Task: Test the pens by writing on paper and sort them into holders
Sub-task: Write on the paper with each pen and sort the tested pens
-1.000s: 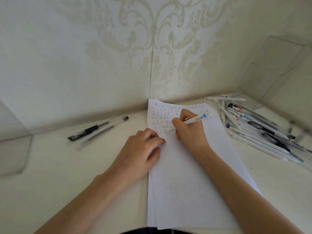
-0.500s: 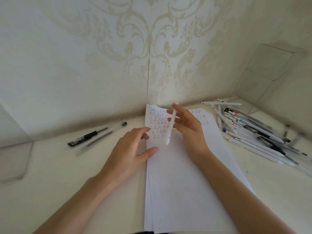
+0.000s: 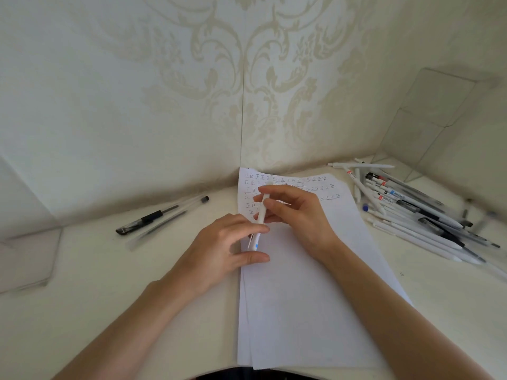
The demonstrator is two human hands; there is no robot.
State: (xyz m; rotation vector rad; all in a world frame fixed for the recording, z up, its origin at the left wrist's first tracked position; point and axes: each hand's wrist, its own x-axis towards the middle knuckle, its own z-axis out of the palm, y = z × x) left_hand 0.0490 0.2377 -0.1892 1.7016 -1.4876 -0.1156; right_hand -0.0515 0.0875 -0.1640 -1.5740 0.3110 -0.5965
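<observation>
Right hand (image 3: 297, 215) pinches white pen (image 3: 264, 204) by upper half, above paper (image 3: 301, 297). Left hand (image 3: 219, 250) thumb and forefinger bracket its lower end; can't tell whether they grip.

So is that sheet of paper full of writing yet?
No, partly filled: rows of small marks cover the far end of the paper; the nearer part is blank.

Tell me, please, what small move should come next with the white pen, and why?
Probably the left hand should close on the white pen and take it from the right hand. The right hand holds its upper part, not in a writing grip; the left thumb and forefinger flank its lower end.
</observation>
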